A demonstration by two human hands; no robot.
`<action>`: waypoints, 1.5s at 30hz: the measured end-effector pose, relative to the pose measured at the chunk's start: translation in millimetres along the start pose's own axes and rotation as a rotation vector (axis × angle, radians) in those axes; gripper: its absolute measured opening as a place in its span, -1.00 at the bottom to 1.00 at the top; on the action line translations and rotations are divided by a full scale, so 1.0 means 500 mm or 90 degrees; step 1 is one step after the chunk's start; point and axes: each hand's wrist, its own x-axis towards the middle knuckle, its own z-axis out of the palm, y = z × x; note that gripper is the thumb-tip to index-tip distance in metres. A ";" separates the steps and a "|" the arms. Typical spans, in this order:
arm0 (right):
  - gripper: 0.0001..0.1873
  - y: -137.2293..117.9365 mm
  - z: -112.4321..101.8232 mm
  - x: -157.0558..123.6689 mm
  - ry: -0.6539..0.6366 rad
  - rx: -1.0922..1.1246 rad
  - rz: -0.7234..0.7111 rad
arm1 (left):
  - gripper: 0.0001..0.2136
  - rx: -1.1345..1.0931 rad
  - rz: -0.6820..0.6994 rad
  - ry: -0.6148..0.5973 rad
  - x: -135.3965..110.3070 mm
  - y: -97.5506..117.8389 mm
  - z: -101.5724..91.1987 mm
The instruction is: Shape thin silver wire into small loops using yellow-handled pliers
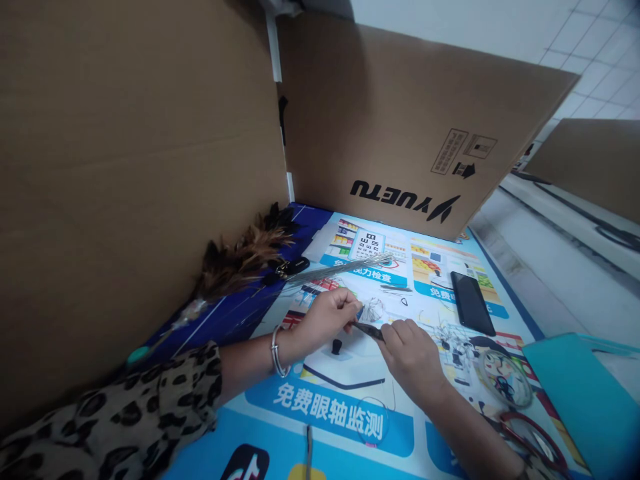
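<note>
My left hand (327,321) is closed in a pinch above the printed mat (340,373), at the tip of a pair of dark, slim pliers (369,330). What the pinched fingers hold is too small to make out. My right hand (413,357) is wrapped round the pliers, whose jaws point left at the left fingertips. Just behind the hands lies a small rounded cage of thin wire (374,309). Further back, a bundle of long straight silvery wires (345,268) lies across the mat.
Brown feather sprays (250,248) line the left cardboard wall (150,133). To the right are a black phone (473,303), a tangle of wire pieces (450,340), a round clear dish (505,379), a red-handled tool (537,433) and a teal folder-like item (580,397). Another cardboard panel (400,120) stands behind.
</note>
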 end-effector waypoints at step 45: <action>-0.85 -0.007 0.020 0.002 -0.113 0.412 0.255 | -0.82 0.213 0.191 0.057 0.001 -0.008 -0.019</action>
